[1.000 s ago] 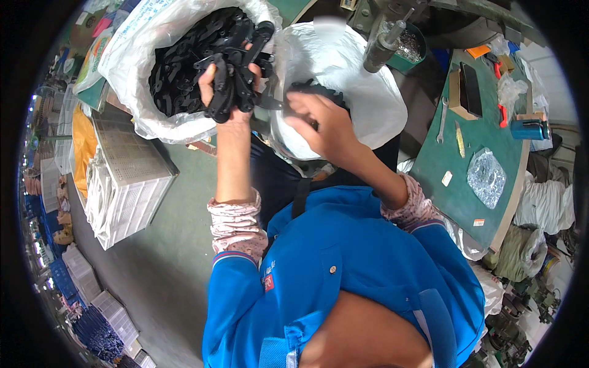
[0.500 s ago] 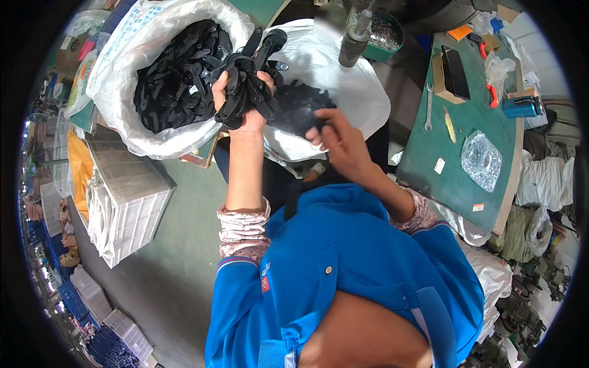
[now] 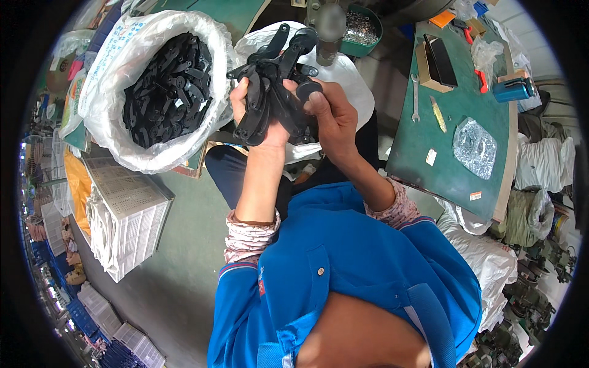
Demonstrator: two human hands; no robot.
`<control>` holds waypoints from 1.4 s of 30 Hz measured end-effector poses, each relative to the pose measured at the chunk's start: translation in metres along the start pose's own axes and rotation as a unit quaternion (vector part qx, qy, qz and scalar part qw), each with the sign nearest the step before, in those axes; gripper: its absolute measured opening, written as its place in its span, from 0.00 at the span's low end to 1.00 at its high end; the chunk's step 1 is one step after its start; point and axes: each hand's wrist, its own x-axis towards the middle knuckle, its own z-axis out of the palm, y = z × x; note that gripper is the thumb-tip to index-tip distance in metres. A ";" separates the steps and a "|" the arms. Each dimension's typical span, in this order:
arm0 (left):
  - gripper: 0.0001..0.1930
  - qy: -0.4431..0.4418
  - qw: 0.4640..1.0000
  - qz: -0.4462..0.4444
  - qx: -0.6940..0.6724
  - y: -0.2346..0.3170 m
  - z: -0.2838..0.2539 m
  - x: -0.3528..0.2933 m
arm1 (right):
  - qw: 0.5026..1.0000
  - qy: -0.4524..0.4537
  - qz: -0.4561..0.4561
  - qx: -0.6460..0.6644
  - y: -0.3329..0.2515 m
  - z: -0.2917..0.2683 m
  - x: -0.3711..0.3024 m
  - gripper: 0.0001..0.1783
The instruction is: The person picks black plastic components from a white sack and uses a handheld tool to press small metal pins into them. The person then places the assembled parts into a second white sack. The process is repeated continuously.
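My left hand (image 3: 275, 137) is closed around a bunch of black lever-like parts (image 3: 265, 92) with rounded ends, fanned out in several directions. Right beside the bunch, my right hand (image 3: 337, 122) pinches a black part with a round disc end (image 3: 308, 91), thumb on the disc. The two hands nearly meet, and the bunch hides some fingers of each. Left of them stands a white plastic-lined sack (image 3: 101, 113), in which many similar black parts (image 3: 165, 92) lie. Behind the hands spreads another white sack (image 3: 359, 83); the hands and bunch cover what lies in it.
A blurred metal cylinder (image 3: 330, 34) hangs just beyond the hands, near a green bin (image 3: 361, 49) of small metal pieces. On the green table (image 3: 411, 150) at right lie a wrench (image 3: 416, 98), a yellow cutter (image 3: 438, 115) and a clear bag (image 3: 475, 147). A white crate (image 3: 132, 211) stands at left.
My right hand has risen from the white sack to the bunch and now pinches a black part. My left hand has moved a little right with the bunch. The whole view has shifted slightly.
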 end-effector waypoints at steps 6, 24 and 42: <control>0.24 0.014 1.000 0.019 -0.014 0.002 -0.004 -0.002 | 0.998 0.031 0.061 0.013 -0.018 -0.023 0.007 0.15; 0.28 -0.028 0.999 0.020 0.040 0.009 -0.002 -0.014 | 0.987 -0.075 0.143 0.022 -0.104 -0.044 0.164 0.12; 0.27 -0.009 0.998 -0.019 0.055 0.006 -0.020 -0.033 | 0.960 -0.064 0.166 0.218 -0.016 -0.024 0.053 0.10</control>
